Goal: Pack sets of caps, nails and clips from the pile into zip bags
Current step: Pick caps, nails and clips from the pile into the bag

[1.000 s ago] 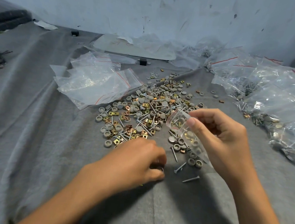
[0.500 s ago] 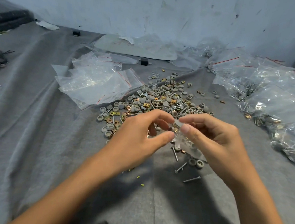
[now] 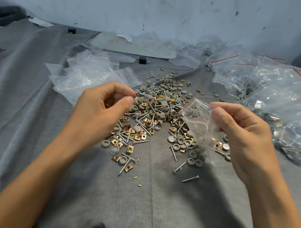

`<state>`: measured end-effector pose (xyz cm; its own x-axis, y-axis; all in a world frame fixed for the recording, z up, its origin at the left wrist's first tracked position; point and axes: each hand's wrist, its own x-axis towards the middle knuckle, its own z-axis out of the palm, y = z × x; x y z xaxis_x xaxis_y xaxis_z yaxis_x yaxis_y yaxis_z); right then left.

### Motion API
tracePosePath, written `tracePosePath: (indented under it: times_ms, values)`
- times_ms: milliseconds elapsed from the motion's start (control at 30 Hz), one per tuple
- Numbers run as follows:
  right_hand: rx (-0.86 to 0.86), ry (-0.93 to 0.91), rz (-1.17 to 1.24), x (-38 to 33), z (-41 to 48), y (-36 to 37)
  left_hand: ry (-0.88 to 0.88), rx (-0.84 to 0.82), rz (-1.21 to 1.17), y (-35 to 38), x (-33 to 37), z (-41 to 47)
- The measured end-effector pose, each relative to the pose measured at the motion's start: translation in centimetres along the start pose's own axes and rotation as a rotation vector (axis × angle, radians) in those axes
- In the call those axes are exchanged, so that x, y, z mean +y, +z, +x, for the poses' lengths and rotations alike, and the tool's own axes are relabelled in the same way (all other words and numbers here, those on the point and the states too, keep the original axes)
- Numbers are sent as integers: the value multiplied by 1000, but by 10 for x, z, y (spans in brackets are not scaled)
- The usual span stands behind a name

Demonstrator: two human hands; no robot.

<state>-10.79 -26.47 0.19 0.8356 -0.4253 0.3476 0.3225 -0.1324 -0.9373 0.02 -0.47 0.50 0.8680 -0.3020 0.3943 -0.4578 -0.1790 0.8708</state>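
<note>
A pile (image 3: 157,105) of grey caps, brass clips and silver nails lies spread on the grey cloth in the middle. My right hand (image 3: 241,137) pinches a small clear zip bag (image 3: 199,121) by its edge, right of the pile. The bag's red-lined mouth gapes toward the left, and grey caps and a brass clip show through the plastic. My left hand (image 3: 103,108) hovers over the pile's left edge, apart from the bag. Its fingers are loosely curled, with a gap between thumb and forefinger and nothing visible between them.
Empty zip bags (image 3: 87,76) lie in a heap at the left of the pile. Filled bags (image 3: 281,106) are stacked along the right. Two loose nails (image 3: 189,179) and tiny yellow bits (image 3: 135,177) lie on the near cloth (image 3: 37,123). A wall closes off the back.
My left hand has drawn away from the bag's mouth toward the left. My right hand has moved right with the bag, which now hangs open.
</note>
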Motion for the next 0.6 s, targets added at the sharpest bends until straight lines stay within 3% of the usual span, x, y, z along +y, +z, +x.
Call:
tracePosePath:
  times_ms: [333,600]
  values:
    - [120,-163,-80,-5,-2,-6,-23,25,86,-9,-7,4]
    - [95,-85,-121,-3,-2,-12,-95,-259,767,-15,-24,2]
